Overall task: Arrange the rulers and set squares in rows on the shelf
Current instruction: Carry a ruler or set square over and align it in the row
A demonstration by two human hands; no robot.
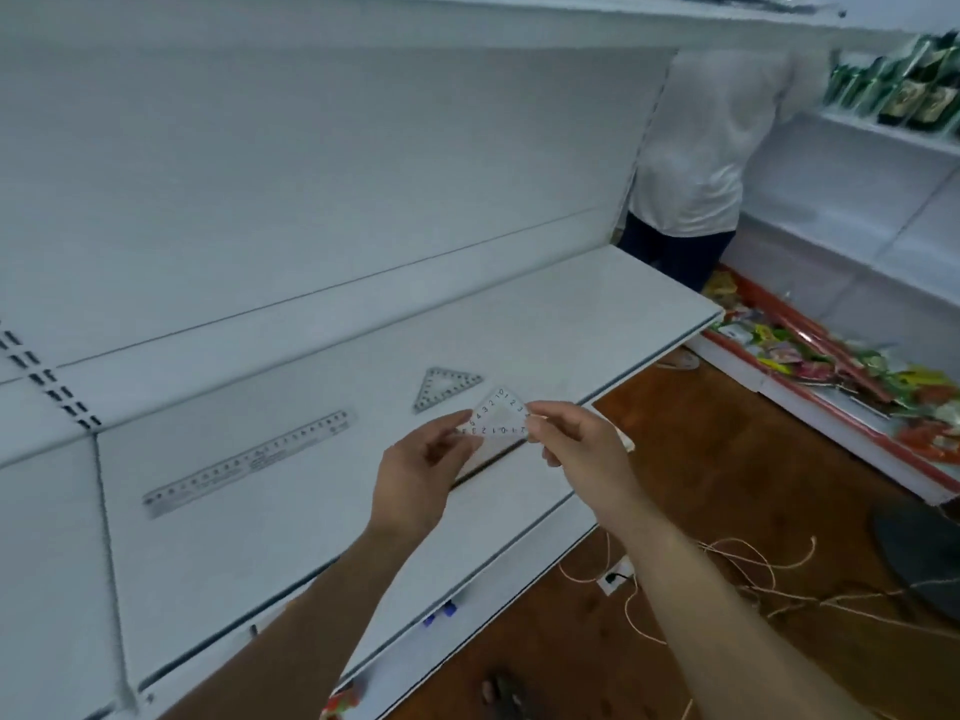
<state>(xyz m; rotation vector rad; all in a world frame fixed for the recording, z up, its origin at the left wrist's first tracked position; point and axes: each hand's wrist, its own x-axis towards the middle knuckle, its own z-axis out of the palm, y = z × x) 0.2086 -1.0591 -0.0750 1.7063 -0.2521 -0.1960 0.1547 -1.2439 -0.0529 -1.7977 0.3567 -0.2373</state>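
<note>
White shelf [519, 324] bearing ruler [249, 462], brown floor [727, 459], left hand [421, 475] and right hand [582, 444] pinching set square [501, 415]

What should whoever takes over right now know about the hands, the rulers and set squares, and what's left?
Left hand and right hand both pinch a small clear plastic set square above the front of the white metal shelf.
A long clear plastic ruler lies flat on the shelf at the left. A second clear triangular set square lies flat to its right, apart from it.
Done: those two laid down.
Left: set the held one down in the row, probably beside the other set square.
</note>
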